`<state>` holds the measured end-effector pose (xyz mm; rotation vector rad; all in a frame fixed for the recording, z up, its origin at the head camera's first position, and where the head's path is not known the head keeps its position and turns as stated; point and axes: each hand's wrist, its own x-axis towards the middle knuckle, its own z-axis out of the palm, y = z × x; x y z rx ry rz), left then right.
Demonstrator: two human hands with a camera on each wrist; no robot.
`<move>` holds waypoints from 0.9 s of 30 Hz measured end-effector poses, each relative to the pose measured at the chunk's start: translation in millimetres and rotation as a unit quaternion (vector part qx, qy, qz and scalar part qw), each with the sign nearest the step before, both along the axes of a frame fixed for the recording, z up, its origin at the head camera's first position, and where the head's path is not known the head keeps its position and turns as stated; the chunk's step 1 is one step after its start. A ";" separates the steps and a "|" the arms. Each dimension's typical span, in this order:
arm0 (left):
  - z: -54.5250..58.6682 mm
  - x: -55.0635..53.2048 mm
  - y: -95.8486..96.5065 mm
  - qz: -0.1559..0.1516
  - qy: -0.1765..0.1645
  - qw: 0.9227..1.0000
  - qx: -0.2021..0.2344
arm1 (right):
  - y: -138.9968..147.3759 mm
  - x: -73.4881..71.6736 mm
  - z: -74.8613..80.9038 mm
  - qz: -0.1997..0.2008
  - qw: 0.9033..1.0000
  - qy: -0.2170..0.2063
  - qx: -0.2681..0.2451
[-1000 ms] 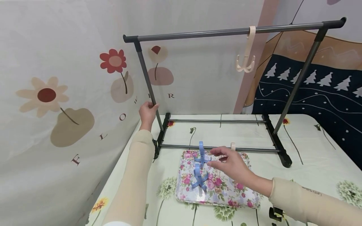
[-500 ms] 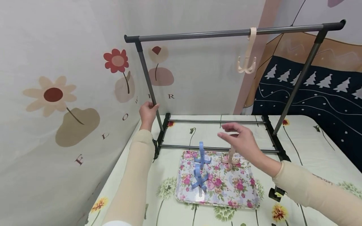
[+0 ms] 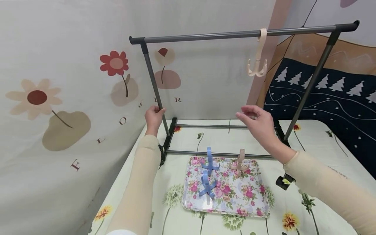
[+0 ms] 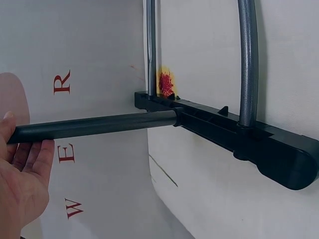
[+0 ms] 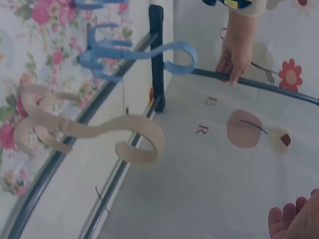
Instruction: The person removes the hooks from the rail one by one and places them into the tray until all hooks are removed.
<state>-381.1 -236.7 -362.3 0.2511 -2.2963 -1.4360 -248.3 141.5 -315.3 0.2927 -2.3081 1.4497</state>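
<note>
My left hand grips the left upright post of a grey metal rack; in the left wrist view its fingers wrap under the tube. My right hand is raised in front of the rack, fingers loosely bent, holding nothing. On a floral tray stand two blue multi-prong hooks and a beige one, the blue ones toward the left, the beige one at the back right. Another beige hook hangs from the top bar, right of its middle, above my right hand.
The rack's black feet stand on a flower-printed cloth, joined by two low rails. The tray's back edge lies close to the front rail. A printed curtain is behind and left; a dark tree-patterned cloth hangs at right.
My right hand has risen from beside the rear blue hook on the tray, moving up and right; the beige hook behind it now shows fully. My left hand has kept its grip.
</note>
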 end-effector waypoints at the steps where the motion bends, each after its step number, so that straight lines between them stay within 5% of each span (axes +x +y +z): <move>1: -0.2 -0.4 -0.1 0.000 0.000 1.000 0.000 | 1.1 -1.6 3.3 -0.008 1.000 0.001 0.000; 27: -3.3 -5.8 -0.8 0.002 0.001 1.000 0.005 | 20.3 -41.0 79.4 -0.122 0.988 0.051 -0.080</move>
